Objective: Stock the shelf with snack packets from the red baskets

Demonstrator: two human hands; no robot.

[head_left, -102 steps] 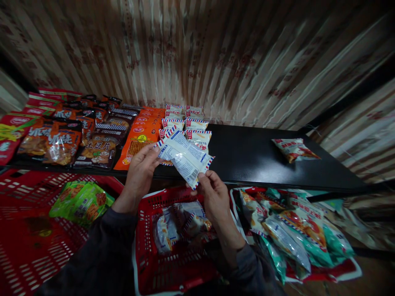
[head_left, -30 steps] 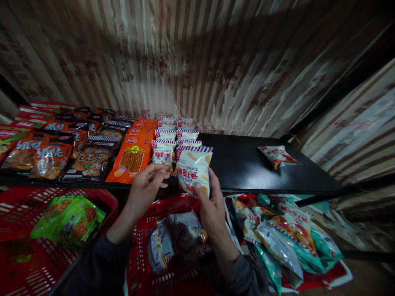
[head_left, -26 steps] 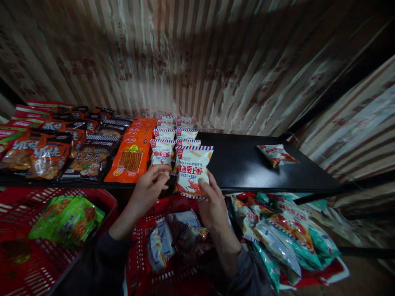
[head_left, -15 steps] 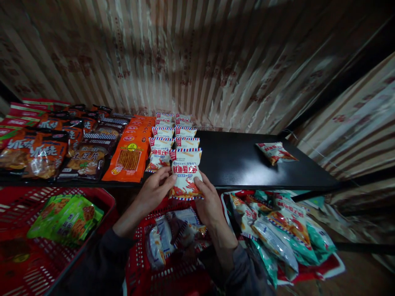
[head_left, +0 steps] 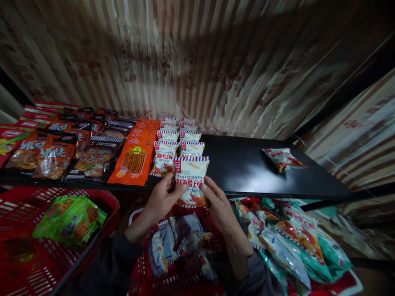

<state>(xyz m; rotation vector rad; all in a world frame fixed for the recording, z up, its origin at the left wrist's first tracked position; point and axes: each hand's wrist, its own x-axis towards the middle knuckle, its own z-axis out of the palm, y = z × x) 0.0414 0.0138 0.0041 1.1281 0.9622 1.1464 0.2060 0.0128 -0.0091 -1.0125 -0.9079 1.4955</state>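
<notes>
Between my two hands, at the front edge of the black shelf (head_left: 237, 164), is a white snack bag (head_left: 191, 181) with red lettering and striped ends. My left hand (head_left: 162, 197) grips its left side, thumb on the front. On its right side, my right hand (head_left: 219, 201) holds it the same way. Just behind the held bag, matching snack bags (head_left: 165, 156) stand in two rows running to the back of the shelf. Orange snack packets (head_left: 132, 162) lie overlapped to the left of them.
One matching bag (head_left: 284, 159) lies alone on the right of the shelf. Brown bags (head_left: 92, 160) and orange-black bags (head_left: 57, 158) fill the left end. Below are a red basket (head_left: 112, 209) with green packets (head_left: 72, 220), a middle basket (head_left: 145, 263) with bags, and a right-hand basket (head_left: 353, 281) piled with bags.
The view has shifted slightly, so the shelf appears a little further right and lower. Both hands have drawn the held bag slightly toward me, and it looks larger and more upright.
</notes>
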